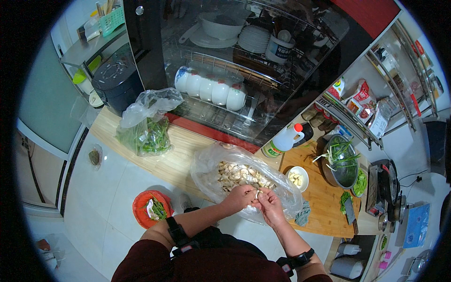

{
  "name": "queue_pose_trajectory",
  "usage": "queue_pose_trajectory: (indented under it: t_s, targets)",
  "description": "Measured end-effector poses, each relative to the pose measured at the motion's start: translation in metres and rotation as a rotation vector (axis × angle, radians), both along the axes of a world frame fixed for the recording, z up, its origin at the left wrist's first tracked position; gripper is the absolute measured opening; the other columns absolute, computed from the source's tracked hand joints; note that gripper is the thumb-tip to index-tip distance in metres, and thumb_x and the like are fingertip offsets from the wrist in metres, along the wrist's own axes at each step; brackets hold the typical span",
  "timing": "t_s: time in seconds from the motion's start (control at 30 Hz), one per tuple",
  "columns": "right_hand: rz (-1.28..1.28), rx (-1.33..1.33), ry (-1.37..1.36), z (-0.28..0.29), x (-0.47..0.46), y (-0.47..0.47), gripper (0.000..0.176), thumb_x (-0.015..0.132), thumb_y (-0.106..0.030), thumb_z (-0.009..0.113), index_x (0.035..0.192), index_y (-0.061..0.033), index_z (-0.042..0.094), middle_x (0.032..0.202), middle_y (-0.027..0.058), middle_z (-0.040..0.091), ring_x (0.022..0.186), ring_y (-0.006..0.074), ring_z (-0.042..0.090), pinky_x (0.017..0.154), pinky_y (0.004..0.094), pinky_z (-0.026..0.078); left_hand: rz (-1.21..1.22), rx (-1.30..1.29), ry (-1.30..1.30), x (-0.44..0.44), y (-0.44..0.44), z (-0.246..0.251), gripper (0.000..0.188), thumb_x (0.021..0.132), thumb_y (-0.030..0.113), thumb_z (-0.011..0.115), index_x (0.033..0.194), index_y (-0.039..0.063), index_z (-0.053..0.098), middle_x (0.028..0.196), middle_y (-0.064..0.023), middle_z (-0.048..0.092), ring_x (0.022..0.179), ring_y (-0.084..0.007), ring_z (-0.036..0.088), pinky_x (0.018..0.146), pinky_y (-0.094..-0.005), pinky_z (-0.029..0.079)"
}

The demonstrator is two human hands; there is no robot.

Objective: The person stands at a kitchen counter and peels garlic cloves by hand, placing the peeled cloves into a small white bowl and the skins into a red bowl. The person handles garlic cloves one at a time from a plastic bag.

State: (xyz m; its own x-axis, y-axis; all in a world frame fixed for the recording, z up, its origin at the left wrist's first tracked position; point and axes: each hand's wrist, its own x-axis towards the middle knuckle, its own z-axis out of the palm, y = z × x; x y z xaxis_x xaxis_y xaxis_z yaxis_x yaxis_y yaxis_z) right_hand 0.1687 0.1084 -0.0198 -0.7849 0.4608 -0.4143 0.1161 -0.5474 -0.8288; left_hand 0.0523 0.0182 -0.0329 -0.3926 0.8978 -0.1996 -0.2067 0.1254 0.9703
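Between the fingertips of both hands is a garlic clove (259, 193), pale and partly hidden by the fingers. My left hand (240, 198) pinches it from the left, and my right hand (270, 204) grips it from the right. Both are above the near side of a clear plastic bag (208, 165), which lies wide open on the counter. Inside the bag is a heap of unpeeled garlic cloves (243, 173). To the right of the bag, a small white bowl (306, 180) contains several peeled cloves (296, 178).
A wooden cutting board (320, 211) carries a cleaver (349, 211), chopped greens (344, 200) and a metal basin (331, 174) with scallions. A white jug (282, 141) stands behind the bowl. A bag of greens (148, 134) is at left; a red bin (141, 211) sits on the floor.
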Motion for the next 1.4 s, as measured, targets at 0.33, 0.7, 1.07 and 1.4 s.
queue_pose_trajectory:
  t_s: [0.33, 0.7, 1.07, 1.4]
  targets:
    - [-0.035, -0.111, 0.139, 0.002, 0.004, 0.007, 0.02, 0.088, -0.016, 0.041, 0.099, -0.0021, 0.048, 0.088, 0.0056, 0.053, 0.072, 0.0136, 0.054, 0.067, 0.0266, 0.048, -0.093, 0.038, -0.762, -0.003, 0.001, -0.002, 0.022, 0.087, 0.023, 0.037, 0.076, 0.004, 0.041, 0.052, -0.001, 0.039, 0.042, -0.0089, 0.032, 0.04, -0.0237, 0.026]
    - [-0.081, 0.004, -0.003, 0.001, 0.005, 0.008, 0.017, 0.086, -0.018, 0.045, 0.097, -0.0053, 0.051, 0.075, 0.0015, 0.053, 0.062, 0.008, 0.05, 0.052, 0.0199, 0.041, -0.219, -0.092, -0.479, -0.01, 0.002, -0.001, 0.021, 0.085, 0.023, 0.04, 0.081, 0.003, 0.041, 0.06, -0.0035, 0.041, 0.048, -0.0083, 0.036, 0.041, -0.0212, 0.029]
    - [-0.008, 0.124, -0.062, 0.001, -0.01, -0.008, 0.018, 0.085, -0.014, 0.048, 0.097, -0.0029, 0.054, 0.07, 0.0009, 0.053, 0.056, 0.0063, 0.046, 0.05, 0.0183, 0.037, -0.286, -0.152, -0.282, -0.018, -0.003, 0.017, 0.025, 0.083, 0.028, 0.05, 0.085, 0.003, 0.051, 0.058, 0.0024, 0.043, 0.045, -0.0025, 0.032, 0.039, -0.0182, 0.026]
    - [-0.098, -0.114, -0.025, 0.025, -0.036, -0.03, 0.02, 0.086, -0.017, 0.047, 0.099, -0.0028, 0.053, 0.071, 0.0018, 0.053, 0.057, 0.0075, 0.047, 0.053, 0.0198, 0.041, -0.333, 0.0, -0.094, -0.052, -0.013, 0.015, 0.024, 0.086, 0.024, 0.046, 0.076, 0.003, 0.05, 0.057, 0.0011, 0.046, 0.047, -0.005, 0.04, 0.043, -0.0201, 0.032]
